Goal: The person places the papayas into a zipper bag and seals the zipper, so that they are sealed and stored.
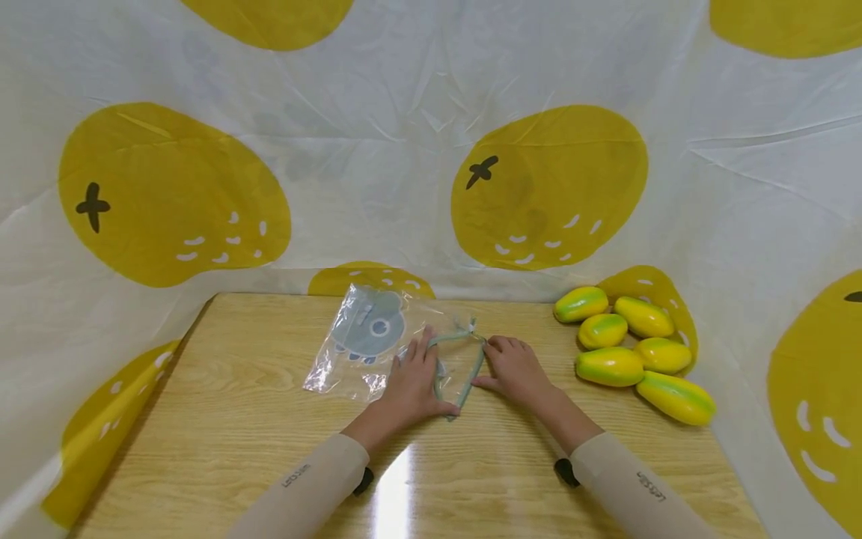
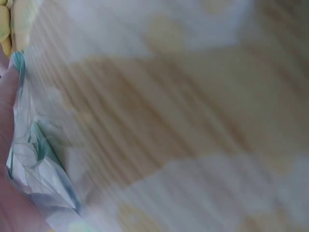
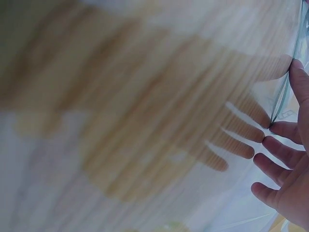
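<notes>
A clear plastic drawstring bag [image 1: 345, 340] with a grey-green cartoon print lies flat on the table, its green-trimmed mouth [image 1: 471, 374] spread toward the right. My left hand [image 1: 412, 385] rests on the bag near that mouth, fingers stretched forward and thumb at the near corner of the trim. From the right, the thumb and forefinger of my right hand [image 1: 517, 372] touch the trim's right edge, set well apart. The right wrist view shows the right hand [image 3: 292, 164] with fingers spread against the table. Crinkled plastic [image 2: 41, 166] lies beside the left hand in the left wrist view.
Several yellow-green papayas [image 1: 609, 367] sit grouped at the right of the wooden table [image 1: 256, 449]. A white cloth with yellow fruit prints [image 1: 377, 195] hangs behind and along the sides. A cord end [image 1: 473, 325] sticks up at the bag's far corner.
</notes>
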Action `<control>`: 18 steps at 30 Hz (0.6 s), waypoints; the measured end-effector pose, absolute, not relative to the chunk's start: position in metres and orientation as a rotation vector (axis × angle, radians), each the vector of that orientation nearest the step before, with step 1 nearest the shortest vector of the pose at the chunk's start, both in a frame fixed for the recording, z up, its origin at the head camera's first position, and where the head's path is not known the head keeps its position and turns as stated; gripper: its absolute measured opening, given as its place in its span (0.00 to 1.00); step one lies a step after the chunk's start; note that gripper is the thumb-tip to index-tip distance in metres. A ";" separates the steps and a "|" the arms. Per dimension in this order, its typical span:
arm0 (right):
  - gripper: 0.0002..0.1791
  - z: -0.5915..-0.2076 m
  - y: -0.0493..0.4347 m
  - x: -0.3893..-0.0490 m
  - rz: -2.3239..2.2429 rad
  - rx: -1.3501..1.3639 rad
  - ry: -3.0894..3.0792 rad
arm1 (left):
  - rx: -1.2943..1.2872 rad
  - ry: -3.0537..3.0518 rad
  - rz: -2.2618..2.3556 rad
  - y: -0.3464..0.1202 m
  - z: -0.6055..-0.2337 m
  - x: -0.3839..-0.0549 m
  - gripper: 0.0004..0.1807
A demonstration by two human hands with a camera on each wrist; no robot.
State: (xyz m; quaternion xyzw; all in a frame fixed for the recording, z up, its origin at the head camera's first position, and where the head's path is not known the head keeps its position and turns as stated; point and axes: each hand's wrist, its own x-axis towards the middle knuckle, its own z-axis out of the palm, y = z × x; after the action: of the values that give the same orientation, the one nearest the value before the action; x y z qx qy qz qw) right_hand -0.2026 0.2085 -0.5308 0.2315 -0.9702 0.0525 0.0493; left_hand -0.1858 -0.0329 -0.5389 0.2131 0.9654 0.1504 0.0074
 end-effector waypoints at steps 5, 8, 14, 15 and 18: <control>0.41 -0.530 0.206 -0.201 0.175 0.709 -2.949 | 0.644 3.011 0.457 -0.035 -0.537 -0.186 0.72; 0.41 -0.529 0.206 -0.201 0.177 0.706 -2.944 | 0.635 2.991 0.476 -0.035 -0.535 -0.186 0.70; 0.41 -0.528 0.206 -0.200 0.177 0.707 -2.937 | 0.619 2.958 0.506 -0.033 -0.530 -0.186 0.70; 0.41 -0.528 0.206 -0.200 0.177 0.706 -2.938 | 0.617 2.954 0.501 -0.032 -0.530 -0.186 0.70; 0.41 -0.527 0.206 -0.200 0.191 0.701 -2.945 | 0.612 2.949 0.490 -0.031 -0.530 -0.186 0.71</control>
State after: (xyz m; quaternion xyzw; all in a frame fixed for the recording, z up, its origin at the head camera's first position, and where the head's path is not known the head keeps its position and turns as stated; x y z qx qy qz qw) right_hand -0.2001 0.2062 -0.5270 0.2308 -0.9695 0.0627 0.0539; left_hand -0.1865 -0.0314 -0.5299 0.2003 0.9655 0.1603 0.0449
